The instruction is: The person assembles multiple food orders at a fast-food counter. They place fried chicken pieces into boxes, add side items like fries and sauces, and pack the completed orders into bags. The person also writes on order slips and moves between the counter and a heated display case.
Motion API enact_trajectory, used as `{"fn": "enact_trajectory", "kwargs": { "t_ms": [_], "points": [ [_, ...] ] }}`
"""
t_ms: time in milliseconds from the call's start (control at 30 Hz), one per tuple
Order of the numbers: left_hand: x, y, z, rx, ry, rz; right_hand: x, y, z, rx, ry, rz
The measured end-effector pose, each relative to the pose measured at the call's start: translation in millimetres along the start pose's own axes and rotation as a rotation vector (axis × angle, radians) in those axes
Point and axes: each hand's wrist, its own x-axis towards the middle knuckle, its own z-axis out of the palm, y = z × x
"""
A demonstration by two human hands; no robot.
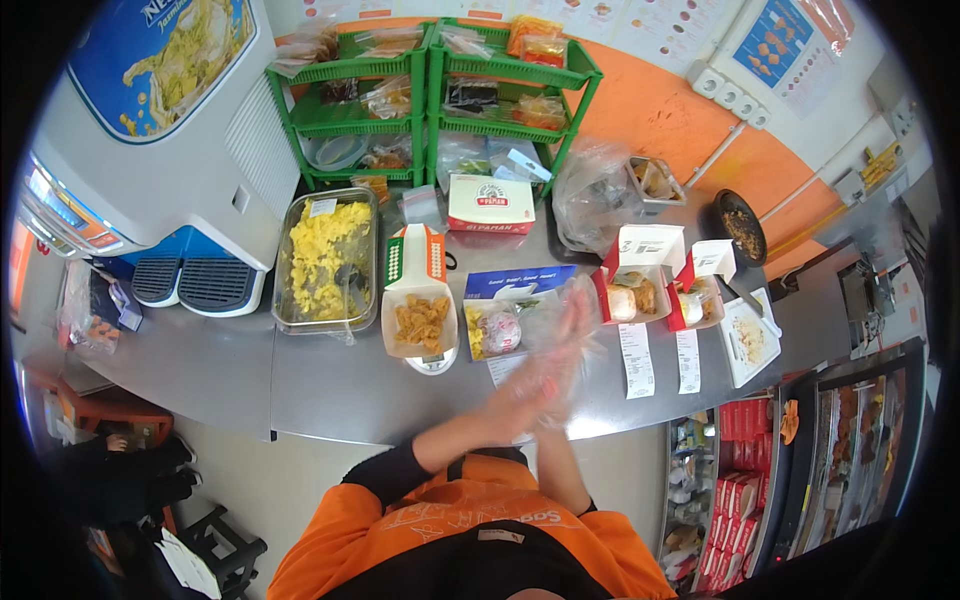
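Glove Work Beside the Blue Box

The clear glove (555, 362) lay around the meeting hands, at the right side of the blue box (515, 285) and slightly nearer the wearer. The right hand (573, 322) appeared to be inside it, pointing away, with the left hand (522, 398) crossing near the wrist. Glare and blur hid the grip: I could not tell whether the fingers of either hand were open or closed.

The step looked like fitting the glove. Doing it well called for easing the cuff down evenly, seating each fingertip, and keeping loose film out of the open blue box.

Left of the blue box, a carton (391, 342) of fried pieces (422, 320) sat on a scale (433, 366); farther left was a tray (281, 300) of yellow food (325, 255). Right of it stood two red boxes (650, 240), then a board (752, 350). Behind it were a closed box (490, 207) and green racks (355, 126).
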Motion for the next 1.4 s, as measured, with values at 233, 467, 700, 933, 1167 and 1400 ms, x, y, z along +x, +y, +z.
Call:
{"fn": "enact_trajectory", "kwargs": {
  "t_ms": [233,467,700,933,1167,1400],
  "points": [
    [44.7,24.3,-18.6,0.144,-0.044,-0.023,-29.6,36.1,-37.5,-0.057,-0.417,0.029],
    [226.0,16.6,-164.6,-0.353,0.352,0.194,-42.2,34.7,-45.1,0.494,-0.593,0.412],
    [217.2,20.7,-247.9,-0.046,0.410,-0.495,-13.0,158.4,-83.5,0.029,-0.193,0.437],
    [64.6,13.1,-100.8,1.094,0.540,-0.143,79.5,261.1,-45.0,-0.377,-0.473,0.081],
    [-40.2,-56.7,-8.6,0.649,0.077,-0.480,99.4,309.4,-9.8,-0.661,-0.862,-0.102],
    [-39.4,-117.4,30.8,0.853,0.383,-0.409,84.5,235.0,-77.4,-0.607,-0.778,-0.008]
  ]
}}
